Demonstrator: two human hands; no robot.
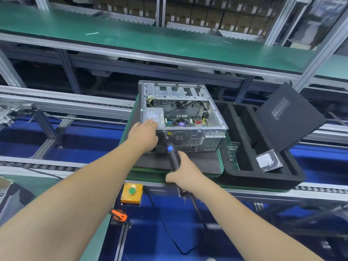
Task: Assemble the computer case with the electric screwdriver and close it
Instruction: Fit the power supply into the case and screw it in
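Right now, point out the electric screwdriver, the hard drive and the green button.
electric screwdriver [173, 159], head view, on its black grip
hard drive [269, 161], head view, on its label
green button [132, 190], head view, on its cap

Computer case [180, 113] lies on its side, open face up: top access free above motherboard, but cables [195, 107] and drive cage [177, 91] crowd the far half. Left hand [145, 131] sits on the near-left corner over the power supply [153, 117]. Electric screwdriver [170, 147], gripped by right hand [185, 173], angles into the rear panel, blocking the near approach. Right side hemmed by black foam tray [263, 178] with the side panel [288, 117] leaning in it. Worktop [131, 117] left of the case is open.
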